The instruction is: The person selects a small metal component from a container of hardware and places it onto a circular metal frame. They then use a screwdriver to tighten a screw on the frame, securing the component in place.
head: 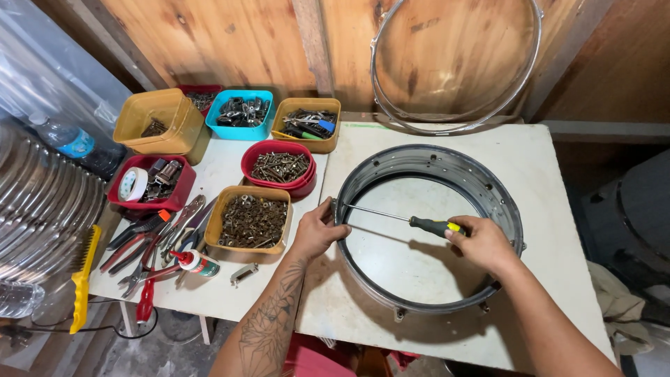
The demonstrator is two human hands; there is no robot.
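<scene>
White table (558, 167), wood wall behind. Biggest item on it: grey metal drum shell (502, 202) lying flat, open side up, table surface visible through it. Chrome hoop (534, 63) leans on the wall behind it.

Left hand (315, 234) closed around the shell's left rim, from outside. Right hand (481, 241) clenched on a screwdriver (419, 222) with black-and-yellow handle; shaft runs across the inside of the shell, tip at the left wall just beside the left hand.

Containers, left half of table:
- yellow tub (150, 112), back left: few dark small parts, mostly empty
- blue tub (241, 129): dark metal fittings
- tan tub (283, 115), back: mixed bits, one blue, one green
- red bowl (279, 183): screws
- tan tray (218, 220), front: rusty nuts/washers, just beside left hand
- red tray (118, 199): tape roll, metal pieces
- dark red tub (199, 91) at the back: contents too small to tell

Loose: pliers (139, 244) pile, small glue bottle (199, 264), yellow brush (82, 279) at table edge.
</scene>
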